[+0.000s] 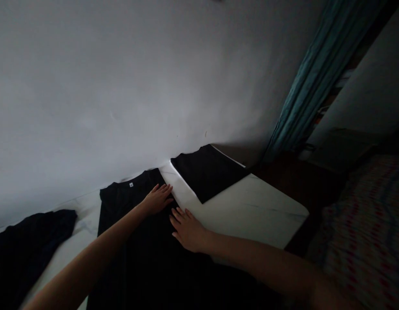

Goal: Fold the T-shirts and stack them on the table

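L hand, R hand open flat, spread on black T-shirt nr table far edge; soft, lt, pinch at shoulders.

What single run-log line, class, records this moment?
left hand: flat on black T-shirt | right hand: at its edge | beyond: folded black shirt

We've got a dim, underexposed frame. Soft pale light washes the wall behind the white table, fading toward the corners. The black T-shirt on the table sinks into shadow, its folds lost. Right of the table, the bedspread looks murky; wide-angle distortion bends the frame edges.
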{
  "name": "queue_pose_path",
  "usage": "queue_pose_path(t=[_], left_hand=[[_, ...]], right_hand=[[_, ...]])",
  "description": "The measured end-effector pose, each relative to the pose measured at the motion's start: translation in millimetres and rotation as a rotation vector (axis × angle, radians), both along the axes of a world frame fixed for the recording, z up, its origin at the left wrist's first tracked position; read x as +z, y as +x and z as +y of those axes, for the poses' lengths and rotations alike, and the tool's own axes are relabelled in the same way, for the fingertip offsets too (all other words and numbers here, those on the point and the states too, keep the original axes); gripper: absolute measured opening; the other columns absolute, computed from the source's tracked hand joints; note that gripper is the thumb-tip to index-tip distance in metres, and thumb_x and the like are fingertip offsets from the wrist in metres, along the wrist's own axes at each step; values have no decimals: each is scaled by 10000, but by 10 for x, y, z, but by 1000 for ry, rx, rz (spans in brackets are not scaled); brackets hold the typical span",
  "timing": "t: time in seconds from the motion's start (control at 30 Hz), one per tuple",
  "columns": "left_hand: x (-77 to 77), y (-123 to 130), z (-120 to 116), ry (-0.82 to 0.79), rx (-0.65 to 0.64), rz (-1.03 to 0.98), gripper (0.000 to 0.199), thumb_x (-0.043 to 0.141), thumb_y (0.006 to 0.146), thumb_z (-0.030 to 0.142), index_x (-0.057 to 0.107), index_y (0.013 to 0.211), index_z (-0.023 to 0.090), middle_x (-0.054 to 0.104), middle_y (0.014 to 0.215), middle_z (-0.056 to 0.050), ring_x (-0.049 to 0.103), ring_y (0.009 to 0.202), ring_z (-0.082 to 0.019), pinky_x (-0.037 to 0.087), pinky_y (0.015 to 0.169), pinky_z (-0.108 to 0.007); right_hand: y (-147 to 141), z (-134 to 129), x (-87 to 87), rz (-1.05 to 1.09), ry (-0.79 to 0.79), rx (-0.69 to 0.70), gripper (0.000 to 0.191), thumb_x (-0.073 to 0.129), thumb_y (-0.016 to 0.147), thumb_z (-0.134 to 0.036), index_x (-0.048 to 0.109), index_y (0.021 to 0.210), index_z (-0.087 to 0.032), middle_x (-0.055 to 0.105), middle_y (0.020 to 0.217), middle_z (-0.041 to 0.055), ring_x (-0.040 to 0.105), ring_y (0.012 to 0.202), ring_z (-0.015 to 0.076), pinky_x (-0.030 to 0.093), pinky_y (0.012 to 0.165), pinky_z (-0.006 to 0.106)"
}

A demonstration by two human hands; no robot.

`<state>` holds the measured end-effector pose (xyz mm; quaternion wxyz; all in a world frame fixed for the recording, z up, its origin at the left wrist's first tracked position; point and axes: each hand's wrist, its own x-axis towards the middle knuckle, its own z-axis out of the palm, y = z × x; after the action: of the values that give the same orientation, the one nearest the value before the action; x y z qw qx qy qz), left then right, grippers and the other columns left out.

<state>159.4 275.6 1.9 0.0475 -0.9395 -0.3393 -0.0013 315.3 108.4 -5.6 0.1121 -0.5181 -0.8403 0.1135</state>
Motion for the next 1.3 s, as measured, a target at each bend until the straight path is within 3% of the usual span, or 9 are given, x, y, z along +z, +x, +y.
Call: queue_pose_path(t=[0.23, 0.43, 0.5, 0.6, 0.7, 0.8, 0.97, 1.13, 1.3], left_hand=[[143, -363, -1187, -174, -152, -142, 393, 493, 908, 184, 585, 1278, 279, 508, 1476, -53, 471, 1355, -231, 314, 1167, -506], [156, -357, -2090, -164, -71, -285, 233, 428, 933, 184, 650, 987, 227, 686, 1089, -77, 649, 995, -219, 548, 886, -387], [167, -313, -2329, -246, -184, -272, 235, 472, 919, 202, 629, 1086, 251, 660, 1177, -72, 623, 1077, -230, 529, 946, -398], [192, -203, -2563, -342, -370, -192, 485, 537, 900, 247, 459, 1377, 290, 515, 1430, -84, 470, 1326, -278, 403, 1114, -476], [157, -70, -2649, -382, -483, -126, 562, 559, 900, 310, 390, 1436, 303, 471, 1473, -87, 401, 1383, -299, 314, 1163, -521], [27, 21, -2642, -385, -495, -109, 397, 496, 938, 415, 541, 1302, 262, 592, 1329, -97, 485, 1296, -296, 292, 1156, -537], [-104, 35, -2589, -441, -483, -153, 289, 437, 970, 424, 642, 1117, 283, 689, 1147, -49, 591, 1124, -242, 335, 1097, -475], [82, -136, -2550, -490, -512, -136, 284, 555, 917, 390, 620, 1175, 292, 665, 1211, -35, 559, 1202, -240, 286, 1148, -462], [385, -438, -2314, -553, -484, -165, 312, 492, 953, 328, 609, 1242, 326, 708, 1140, -13, 639, 1099, -192, 423, 1061, -356]], right_hand=[[264, -917, 251, 122, -37, -74, 240, 545, 939, -252, 696, 1109, -174, 659, 1232, 94, 599, 1132, 220, 433, 999, 355], [566, -1389, 389, 17, -211, -314, 297, 791, 740, -329, 660, 948, -164, 681, 1017, 82, 610, 988, 252, 444, 839, 339], [619, -1482, 436, -8, -295, -348, 246, 760, 757, -297, 639, 931, -172, 692, 937, 60, 628, 900, 229, 429, 766, 309], [608, -1605, 531, 47, -320, -383, 124, 667, 803, -232, 610, 907, -200, 665, 791, 2, 606, 719, 159, 367, 632, 253], [502, -1713, 626, 156, -293, -394, 59, 597, 822, -194, 584, 877, -212, 599, 674, -38, 529, 587, 108, 310, 561, 226], [363, -1790, 652, 224, -306, -376, 41, 587, 817, -185, 567, 842, -212, 571, 643, -47, 488, 552, 92, 294, 538, 213], [215, -1825, 467, 198, -391, -290, 86, 640, 800, -200, 587, 866, -215, 629, 708, -35, 532, 602, 103, 295, 537, 208], [267, -1866, 336, 162, -499, -267, 227, 716, 773, -234, 641, 986, -217, 679, 774, -17, 601, 675, 131, 339, 559, 207], [455, -1737, 517, 417, -702, -129, 245, 631, 874, -281, 676, 1103, -208, 697, 774, -14, 637, 637, 114, 432, 565, 187]])
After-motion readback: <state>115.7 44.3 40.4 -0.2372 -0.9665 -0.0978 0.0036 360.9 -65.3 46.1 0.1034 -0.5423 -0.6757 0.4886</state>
